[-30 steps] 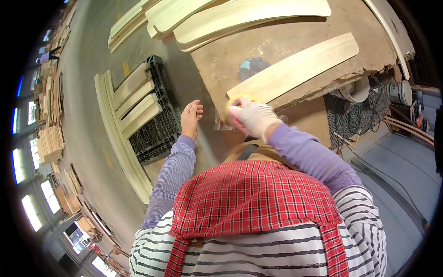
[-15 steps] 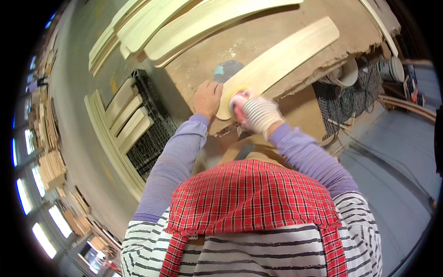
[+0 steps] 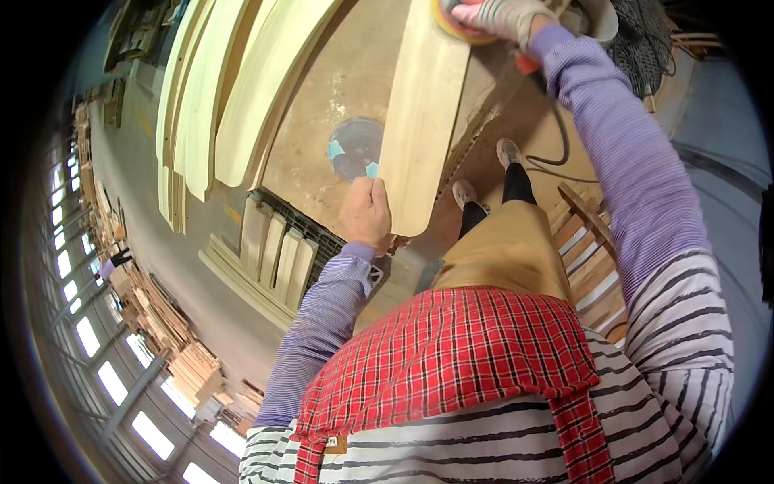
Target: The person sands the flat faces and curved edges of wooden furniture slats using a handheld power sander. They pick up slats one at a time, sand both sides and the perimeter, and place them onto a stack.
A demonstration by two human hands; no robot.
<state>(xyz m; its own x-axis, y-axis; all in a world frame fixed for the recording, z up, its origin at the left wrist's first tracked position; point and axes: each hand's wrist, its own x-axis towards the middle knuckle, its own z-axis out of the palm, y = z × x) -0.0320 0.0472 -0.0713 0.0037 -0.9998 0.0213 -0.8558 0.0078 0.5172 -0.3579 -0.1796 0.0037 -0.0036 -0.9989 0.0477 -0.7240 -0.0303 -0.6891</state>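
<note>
A long pale wooden board (image 3: pixel 423 121) lies lengthwise on the worn, brown-covered bench, its rounded end toward me. My bare left hand (image 3: pixel 367 211) is closed at the near left corner of this board, holding its edge; the fingertips are partly hidden. Toward the far end, my right hand (image 3: pixel 504 16), in a striped knit glove, grips a round power sander (image 3: pixel 455 26) with a yellow-rimmed pad. The sander rests at the board's right edge and is partly cut off by the picture's top. A dark hose (image 3: pixel 562 129) hangs from the sander's side.
Several curved boards (image 3: pixel 242 121) are stacked at the left of the bench (image 3: pixel 310 113). A grey disc (image 3: pixel 359 145) with teal patches lies beside the board. Wood pieces (image 3: pixel 278 254) sit by a black crate at lower left. A slatted wooden piece (image 3: pixel 588 242) stands right of my legs.
My right hand has slid the sander from the board's near end to its far end. The view has turned, so the board now runs nearly straight away; my left hand stays at the near corner.
</note>
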